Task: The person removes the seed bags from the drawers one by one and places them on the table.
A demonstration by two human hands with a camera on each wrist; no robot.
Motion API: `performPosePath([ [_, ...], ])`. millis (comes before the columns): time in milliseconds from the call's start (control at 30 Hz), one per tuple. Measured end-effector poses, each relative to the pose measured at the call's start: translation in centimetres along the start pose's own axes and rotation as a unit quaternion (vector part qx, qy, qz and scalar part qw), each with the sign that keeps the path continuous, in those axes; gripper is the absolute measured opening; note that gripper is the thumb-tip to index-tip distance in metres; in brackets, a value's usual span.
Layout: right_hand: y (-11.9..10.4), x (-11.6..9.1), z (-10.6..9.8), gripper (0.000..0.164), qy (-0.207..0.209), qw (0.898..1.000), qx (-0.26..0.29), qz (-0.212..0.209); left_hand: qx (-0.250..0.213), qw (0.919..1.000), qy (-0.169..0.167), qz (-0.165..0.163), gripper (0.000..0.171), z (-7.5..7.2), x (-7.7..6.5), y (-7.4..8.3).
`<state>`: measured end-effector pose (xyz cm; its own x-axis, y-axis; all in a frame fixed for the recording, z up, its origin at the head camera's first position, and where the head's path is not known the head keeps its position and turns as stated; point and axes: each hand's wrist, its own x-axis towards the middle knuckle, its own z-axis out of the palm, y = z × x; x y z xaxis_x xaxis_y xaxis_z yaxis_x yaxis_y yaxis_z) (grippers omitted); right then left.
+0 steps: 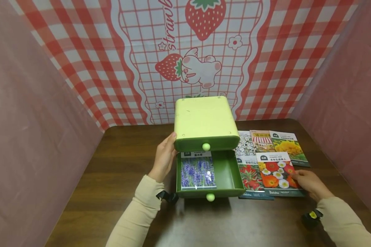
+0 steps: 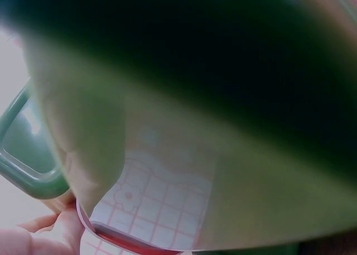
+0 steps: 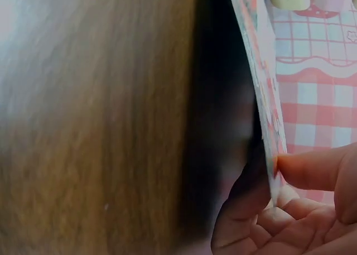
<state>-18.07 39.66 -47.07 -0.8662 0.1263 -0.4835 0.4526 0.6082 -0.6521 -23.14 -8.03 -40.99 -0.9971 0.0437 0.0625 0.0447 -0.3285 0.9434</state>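
A light green drawer box [image 1: 207, 116] stands on the table with its lower drawer [image 1: 227, 171] pulled out. In that drawer lies a seed packet with purple flowers [image 1: 198, 171]. My left hand [image 1: 165, 156] rests along the left side of the box, fingers fairly straight against it. At the right, my right hand [image 1: 310, 183] pinches the right edge of a poppy seed packet [image 1: 278, 175] between thumb and fingers. In the right wrist view, the packet [image 3: 268, 93] appears edge-on, raised off the brown tabletop.
Several other seed packets lie to the right of the box, including a red-flowered one [image 1: 250, 175], a yellow-flowered one [image 1: 287, 147] and a white-flowered one [image 1: 245, 144]. The upper drawer [image 1: 188, 144] is closed. A checked strawberry cloth [image 1: 89, 58] hangs behind the wooden table [image 1: 123, 151].
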Motion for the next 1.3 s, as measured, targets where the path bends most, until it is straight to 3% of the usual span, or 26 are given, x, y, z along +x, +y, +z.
performPosePath([
  [200,0.50,0.12,0.19,0.051,0.053,0.997,-0.053,-0.026,0.000,1.0000,-0.002,0.000,0.054,-0.01,-0.08,0.05],
  [333,0.47,0.10,0.20,0.048,0.068,0.995,-0.073,-0.026,-0.001,1.0000,-0.001,-0.002,0.054,0.02,-0.09,0.07],
  [700,0.09,-0.19,-0.27,0.048,0.064,0.990,-0.118,-0.030,0.001,1.0000,0.001,-0.004,0.055,-0.07,-0.05,-0.07],
  [1300,-0.15,-0.60,-0.57,0.052,0.067,0.989,-0.133,-0.018,0.003,1.0000,-0.007,0.000,0.054,-0.01,-0.23,0.11],
])
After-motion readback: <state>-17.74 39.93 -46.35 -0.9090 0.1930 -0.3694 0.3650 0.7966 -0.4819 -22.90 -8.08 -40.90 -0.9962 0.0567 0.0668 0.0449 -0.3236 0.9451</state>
